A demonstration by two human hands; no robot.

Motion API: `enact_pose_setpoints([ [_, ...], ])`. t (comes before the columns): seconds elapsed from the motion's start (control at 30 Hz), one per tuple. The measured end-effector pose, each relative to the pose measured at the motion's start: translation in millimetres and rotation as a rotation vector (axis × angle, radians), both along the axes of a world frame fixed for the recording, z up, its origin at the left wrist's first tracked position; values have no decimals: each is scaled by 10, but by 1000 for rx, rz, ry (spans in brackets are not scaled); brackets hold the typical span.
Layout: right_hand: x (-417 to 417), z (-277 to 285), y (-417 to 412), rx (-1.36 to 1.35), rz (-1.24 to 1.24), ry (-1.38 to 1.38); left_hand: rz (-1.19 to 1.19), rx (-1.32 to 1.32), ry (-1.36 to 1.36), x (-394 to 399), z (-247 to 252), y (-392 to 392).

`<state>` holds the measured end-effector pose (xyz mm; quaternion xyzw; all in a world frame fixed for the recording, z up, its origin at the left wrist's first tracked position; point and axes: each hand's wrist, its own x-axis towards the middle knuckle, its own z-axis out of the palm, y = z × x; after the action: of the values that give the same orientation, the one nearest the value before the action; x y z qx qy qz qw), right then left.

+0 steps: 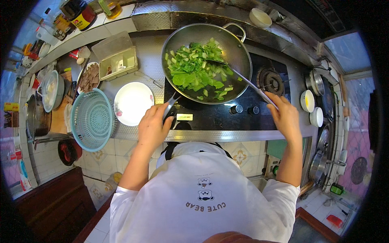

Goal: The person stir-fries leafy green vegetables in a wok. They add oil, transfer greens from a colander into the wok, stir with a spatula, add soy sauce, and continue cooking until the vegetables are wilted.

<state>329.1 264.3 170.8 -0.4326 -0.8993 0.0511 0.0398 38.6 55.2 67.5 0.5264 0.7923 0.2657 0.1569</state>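
Note:
Chopped leafy greens (194,66) lie in a large metal wok (209,98) over the left side of a black glass gas hob (209,120). My left hand (154,124) grips the wok's long handle (171,104) at its lower left. In my right hand (282,114) is the shaft of a metal spatula (250,83). Its blade reaches into the greens near the middle of the wok and is partly hidden by them. Just left of my left hand sits a white plate (133,103) with floral marks on its rim.
Left of the plate stand a blue plastic colander (92,121), a dish of sliced meat (90,77) and a lidded seasoning box (118,63). A bare burner (271,79) is right of the wok. Two small bowls (307,101) (316,117) stand at the counter's right end. Bottles (80,18) line the back ledge.

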Motion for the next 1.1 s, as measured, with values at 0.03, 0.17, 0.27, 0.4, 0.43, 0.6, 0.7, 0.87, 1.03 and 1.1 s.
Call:
enact_pose_setpoints([
  [0.03,-28,94,-19,-38,-2,16,-5,56,36,9,1,16],
  [0.17,-191,240,-165,47,70,90,-22,175,64,53,34,83],
  [0.27,-374,113,-184,239,267,19,-48,198,55,70,47,106],
  [0.4,-381,71,-127,363,370,-123,-44,218,62,46,32,79],
  [0.43,-317,106,-95,372,376,-172,-36,221,62,49,23,66],
  [0.6,-45,480,-186,291,222,-186,-33,238,42,41,-15,52],
  [0.7,24,609,-315,179,154,-168,-42,237,46,36,-2,68],
  [0.87,-80,288,-399,129,176,-192,-106,253,21,72,17,145],
  [1.03,-286,-164,-378,170,135,-53,-174,263,13,135,-1,183],
  [1.1,-333,-246,-362,188,110,-54,-186,254,13,150,5,177],
])
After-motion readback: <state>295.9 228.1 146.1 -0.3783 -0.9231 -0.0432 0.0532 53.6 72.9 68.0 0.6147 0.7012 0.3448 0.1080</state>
